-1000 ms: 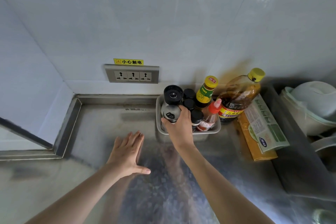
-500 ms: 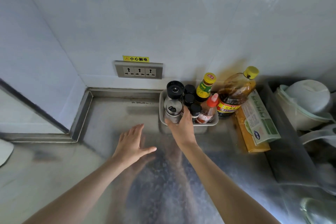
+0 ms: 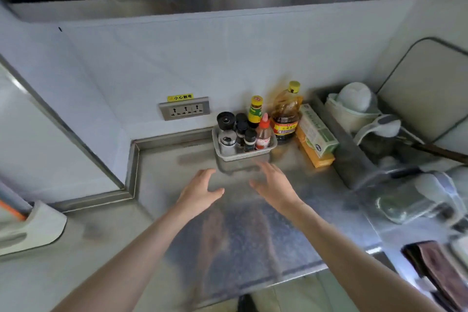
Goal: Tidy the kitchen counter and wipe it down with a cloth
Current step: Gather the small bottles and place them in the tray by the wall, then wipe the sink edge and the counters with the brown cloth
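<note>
Fingers of your right hand [image 3: 272, 185] have let go of the shaker in the condiment tray [image 3: 244, 156] — both hands hover spread and empty over the steel desk [image 3: 177, 164], left hand [image 3: 200, 191] too. Tidying looks finished; the brown cloth [image 3: 440, 268] waits at your right.

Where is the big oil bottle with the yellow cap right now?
Upright at the back wall, right of centre, the oil bottle stands between the condiment tray and the green box.
</note>
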The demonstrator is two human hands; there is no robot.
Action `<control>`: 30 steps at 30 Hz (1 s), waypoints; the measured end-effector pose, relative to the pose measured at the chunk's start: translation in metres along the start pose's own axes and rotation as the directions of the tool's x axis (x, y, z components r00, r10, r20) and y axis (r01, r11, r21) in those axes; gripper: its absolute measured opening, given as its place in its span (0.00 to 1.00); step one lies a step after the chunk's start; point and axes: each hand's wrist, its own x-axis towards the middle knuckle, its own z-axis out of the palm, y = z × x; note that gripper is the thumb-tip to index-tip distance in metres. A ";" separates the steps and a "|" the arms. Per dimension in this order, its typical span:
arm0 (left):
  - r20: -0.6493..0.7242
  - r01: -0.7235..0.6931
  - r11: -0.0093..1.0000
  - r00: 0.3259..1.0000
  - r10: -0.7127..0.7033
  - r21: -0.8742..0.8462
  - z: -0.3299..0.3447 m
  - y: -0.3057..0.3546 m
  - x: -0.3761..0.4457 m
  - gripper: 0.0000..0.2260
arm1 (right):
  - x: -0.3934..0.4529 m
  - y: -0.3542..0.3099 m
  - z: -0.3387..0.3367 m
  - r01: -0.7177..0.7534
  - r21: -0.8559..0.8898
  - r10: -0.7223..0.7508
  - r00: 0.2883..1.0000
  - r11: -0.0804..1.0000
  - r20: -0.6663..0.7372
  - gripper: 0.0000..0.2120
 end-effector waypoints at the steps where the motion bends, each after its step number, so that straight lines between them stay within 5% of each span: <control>1: 0.029 -0.025 0.999 0.999 0.025 0.020 0.002 0.006 -0.005 0.26 | -0.015 0.005 -0.004 -0.021 -0.007 0.021 1.000 1.000 -0.013 0.27; 7: 0.171 -0.178 0.981 0.972 0.162 0.078 0.037 0.053 -0.030 0.24 | -0.112 0.046 -0.034 -0.239 -0.067 0.231 0.966 0.969 -0.114 0.28; 16: 0.380 -0.389 0.917 0.837 0.393 -0.093 0.148 0.165 -0.083 0.20 | -0.275 0.122 -0.081 -0.544 0.044 0.529 0.790 0.838 -0.312 0.25; 21: 0.490 -0.471 0.878 0.746 0.450 -0.090 0.205 0.211 -0.105 0.20 | -0.342 0.164 -0.096 -0.588 0.166 0.600 0.695 0.792 -0.397 0.25; 30: 0.618 -0.516 0.855 0.685 0.385 0.039 0.306 0.262 -0.118 0.19 | -0.410 0.257 -0.110 -0.617 0.347 0.705 0.574 0.706 -0.416 0.22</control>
